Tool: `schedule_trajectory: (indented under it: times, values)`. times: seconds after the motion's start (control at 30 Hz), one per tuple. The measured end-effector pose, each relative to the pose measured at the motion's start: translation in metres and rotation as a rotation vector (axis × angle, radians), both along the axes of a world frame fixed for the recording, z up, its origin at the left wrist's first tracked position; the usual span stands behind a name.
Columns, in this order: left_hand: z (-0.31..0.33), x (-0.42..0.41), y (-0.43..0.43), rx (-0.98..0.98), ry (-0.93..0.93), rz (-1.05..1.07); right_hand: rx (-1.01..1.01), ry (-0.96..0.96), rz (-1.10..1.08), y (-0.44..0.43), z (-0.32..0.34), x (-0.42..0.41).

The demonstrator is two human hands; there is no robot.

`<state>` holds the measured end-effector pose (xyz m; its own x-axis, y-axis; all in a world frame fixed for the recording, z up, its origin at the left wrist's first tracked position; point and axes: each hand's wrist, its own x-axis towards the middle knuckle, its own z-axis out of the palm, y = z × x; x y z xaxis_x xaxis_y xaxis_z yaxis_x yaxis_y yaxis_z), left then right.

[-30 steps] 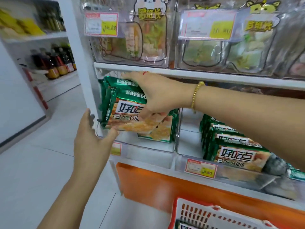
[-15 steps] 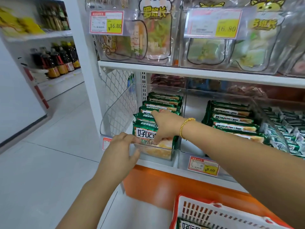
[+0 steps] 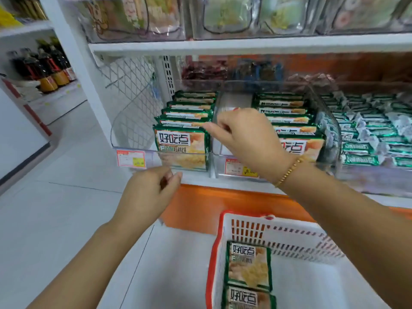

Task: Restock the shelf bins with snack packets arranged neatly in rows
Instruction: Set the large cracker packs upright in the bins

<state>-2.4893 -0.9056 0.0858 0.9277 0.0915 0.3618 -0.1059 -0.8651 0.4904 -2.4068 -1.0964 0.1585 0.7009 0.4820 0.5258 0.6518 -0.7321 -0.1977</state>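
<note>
Shelf stock, mid tier, seen standing alongside:

1. L bin (image 3: 133,150), clear plastic: snack packets (image 3: 189,108), green, one row, upright, front to back along its R side.
2. R bin (image 3: 330,130), clear: packet row (image 3: 287,112), same kind, upright.
3. L hand (image 3: 151,192): just below the L bin's front lip, fingers loosely curled, holding nothing.
4. R hand (image 3: 247,139): over the divider btwn the bins, fingers loosely curled, no grip seen. Thumb tip is at the top edge of the front packet (image 3: 181,146), contact unclear. Gold bracelet (image 3: 289,171) on wrist.
5. Basket (image 3: 278,237), white w/ red rim, on the floor below the shelf: two spare packets (image 3: 248,264) against its L wall.
</note>
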Motion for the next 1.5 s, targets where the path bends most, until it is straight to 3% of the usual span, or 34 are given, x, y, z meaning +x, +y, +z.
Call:
schedule_trajectory:
  times: [0.17,0.3,0.47,0.53,0.7,0.83,0.93,1.03,1.1,1.2,1.33,1.4,1.5]
  values:
    - [-0.046,-0.031,-0.055,-0.051,0.269,-0.131,0.049,0.326,-0.187,-0.082,-0.1,-0.06]
    - [-0.11,-0.051,-0.103,-0.209,0.59,-0.2,0.073,0.843,-0.375,-0.132,-0.206,-0.084]
    - [-0.2,-0.068,-0.146,-0.194,1.053,-0.056,0.058,1.373,-0.468,-0.167,-0.316,-0.113]
    - [-0.23,-0.076,-0.15,-0.156,1.182,0.048,0.197,1.578,-0.521,-0.174,-0.346,-0.128]
    - [-0.269,-0.096,-0.169,-0.322,1.299,0.179,0.436,1.937,-0.515,-0.175,-0.385,-0.151]
    - [-0.272,-0.086,-0.191,-0.385,1.267,0.286,0.606,2.032,-0.438,-0.165,-0.4,-0.153]
    - [-0.274,-0.08,-0.202,-0.519,1.293,0.348,0.644,1.954,-0.515,-0.182,-0.405,-0.148]
    - [-0.277,-0.076,-0.203,-0.631,1.233,0.451,0.576,1.923,-0.584,-0.209,-0.401,-0.137]
    - [-0.28,-0.072,-0.198,-0.551,1.021,0.485,0.472,1.859,-0.577,-0.222,-0.392,-0.126]
    - [-0.291,-0.065,-0.19,-0.4,0.764,0.376,0.282,1.685,-0.548,-0.241,-0.373,-0.105]
    - [-0.304,-0.042,-0.195,-0.553,0.732,0.409,0.213,1.596,-0.534,-0.271,-0.341,-0.079]
    - [-0.31,-0.034,-0.2,-0.635,0.742,0.508,0.335,1.583,-0.556,-0.283,-0.33,-0.073]
    - [-0.316,-0.032,-0.208,-0.61,0.825,0.526,0.629,1.592,-0.527,-0.281,-0.327,-0.07]
